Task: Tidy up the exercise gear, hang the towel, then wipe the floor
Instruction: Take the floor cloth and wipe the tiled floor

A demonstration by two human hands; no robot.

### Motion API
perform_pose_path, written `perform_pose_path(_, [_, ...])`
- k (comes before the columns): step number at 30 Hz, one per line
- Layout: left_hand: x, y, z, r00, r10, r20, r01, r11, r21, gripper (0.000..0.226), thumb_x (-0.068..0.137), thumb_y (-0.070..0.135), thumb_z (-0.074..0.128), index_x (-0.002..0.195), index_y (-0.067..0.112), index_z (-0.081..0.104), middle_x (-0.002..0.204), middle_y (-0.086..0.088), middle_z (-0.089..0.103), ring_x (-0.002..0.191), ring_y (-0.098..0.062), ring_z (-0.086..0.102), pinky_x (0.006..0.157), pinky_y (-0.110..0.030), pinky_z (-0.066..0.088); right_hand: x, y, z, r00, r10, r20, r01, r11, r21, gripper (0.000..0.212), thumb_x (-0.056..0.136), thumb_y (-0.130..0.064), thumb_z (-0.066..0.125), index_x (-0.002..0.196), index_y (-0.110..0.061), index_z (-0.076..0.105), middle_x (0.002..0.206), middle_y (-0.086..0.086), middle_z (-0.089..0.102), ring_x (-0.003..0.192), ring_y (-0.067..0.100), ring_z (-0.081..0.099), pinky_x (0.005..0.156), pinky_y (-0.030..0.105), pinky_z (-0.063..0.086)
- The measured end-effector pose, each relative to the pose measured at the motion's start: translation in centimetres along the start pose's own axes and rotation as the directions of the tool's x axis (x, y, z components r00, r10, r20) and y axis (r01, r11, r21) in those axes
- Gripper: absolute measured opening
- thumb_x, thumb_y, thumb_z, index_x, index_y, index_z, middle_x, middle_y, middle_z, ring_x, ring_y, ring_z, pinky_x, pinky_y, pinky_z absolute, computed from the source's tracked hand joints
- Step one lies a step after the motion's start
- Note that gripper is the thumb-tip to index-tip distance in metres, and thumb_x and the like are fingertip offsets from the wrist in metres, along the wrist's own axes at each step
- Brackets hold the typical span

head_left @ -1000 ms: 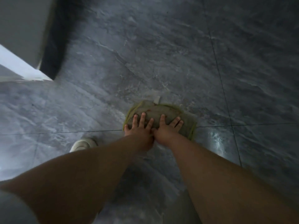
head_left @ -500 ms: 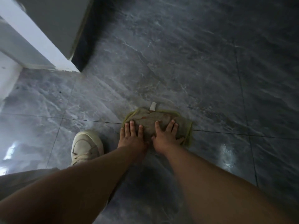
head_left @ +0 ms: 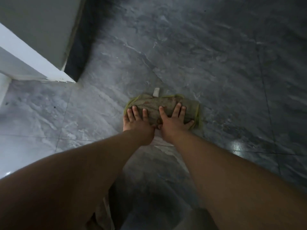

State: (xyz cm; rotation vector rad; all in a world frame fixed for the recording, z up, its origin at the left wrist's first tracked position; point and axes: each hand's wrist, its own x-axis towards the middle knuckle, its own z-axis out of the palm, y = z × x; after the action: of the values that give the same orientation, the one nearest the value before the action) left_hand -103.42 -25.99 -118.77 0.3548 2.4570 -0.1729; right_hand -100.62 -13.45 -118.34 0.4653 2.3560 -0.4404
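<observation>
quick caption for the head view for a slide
Both hands, left hand and right hand, press a green-edged cloth flat on the grey tiled floor.

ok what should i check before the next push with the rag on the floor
1. Left grip flat, pressing the rag: ok.
2. Right grip flat, pressing the rag: ok.
3. Rag folded, lying on the floor: ok.
4. Floor ahead of the rag shows no obstacle: ok.
5. Wall corner off to the left, apart from the rag: ok.
6. Rag damp enough: cannot tell.
</observation>
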Motion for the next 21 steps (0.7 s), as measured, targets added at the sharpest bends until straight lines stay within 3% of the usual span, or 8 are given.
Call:
perform_pose_path(7, [8.4,-1.1,-6.2,0.999,-0.007,-0.031,0.008,1.0,0.021,0.079,0.1,0.06,0.02,0.157,0.015,-0.009,0.161,-0.027,-0.015,0.15,-0.044,-0.01,0.122,-0.053,-0.002,7.5,-3.3,-5.9,0.999,0.03,-0.023,-0.029,1.0,0.007,0.079,0.099,-0.047,0.049,0.151,-0.051,-0.01,0.153,0.016,-0.041,0.143,0.038,-0.035,0.105,0.08,0.002])
perform_pose_path(13, [14.8,-1.5,-11.4,0.999,0.01,-0.035,-0.009,0.999,0.05,0.081,0.099,0.042,0.04,0.157,0.007,-0.006,0.159,-0.034,-0.011,0.148,-0.051,-0.004,0.122,-0.055,0.002,13.3,-5.9,-10.4,0.996,0.08,-0.03,-0.079,0.996,0.036,0.076,0.102,-0.041,0.047,0.149,-0.053,-0.011,0.153,0.016,-0.042,0.142,0.038,-0.036,0.105,0.08,0.003])
perform_pose_path(21, [16.6,-1.1,-13.3,0.999,0.013,0.05,-0.009,0.997,-0.08,0.068,0.105,0.041,0.023,0.156,0.002,0.001,0.158,-0.037,-0.01,0.146,-0.054,-0.007,0.12,-0.058,-0.001,14.3,-7.1,-13.5,0.98,0.142,0.141,-0.147,0.989,0.029,0.071,0.103,-0.044,0.041,0.152,-0.048,-0.01,0.152,0.022,-0.04,0.142,0.042,-0.034,0.111,0.074,0.009])
